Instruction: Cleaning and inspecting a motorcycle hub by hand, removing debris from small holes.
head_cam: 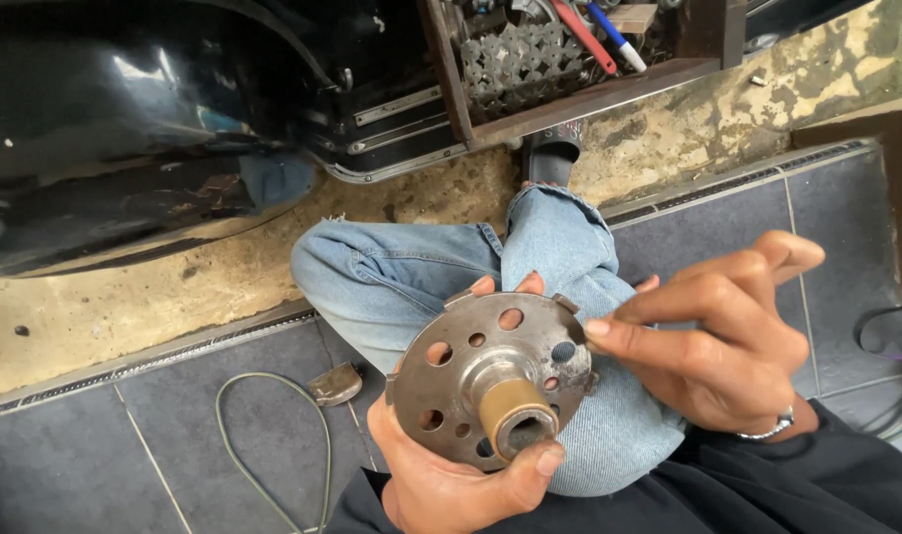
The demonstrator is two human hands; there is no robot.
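The left hand (451,480) grips a round metal disc (491,381) with holes, above a denim knee (570,277). The right hand (728,336) pinches the disc's rim with its fingertips (597,328).

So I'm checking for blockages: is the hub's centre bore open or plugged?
Open: the bore of the round metal plate shows a dark hollow inside its brass-coloured sleeve.

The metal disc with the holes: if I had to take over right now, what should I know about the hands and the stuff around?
Left hand: holds the round metal disc from below, thumb on its brass-coloured hub.
Right hand: fingertips pinch at the disc's right rim; a ring on one finger.
The disc sits above the knee in blue jeans.
On the tiled floor: a looped cable.
Behind: a black vehicle body and a wooden tray of tools.
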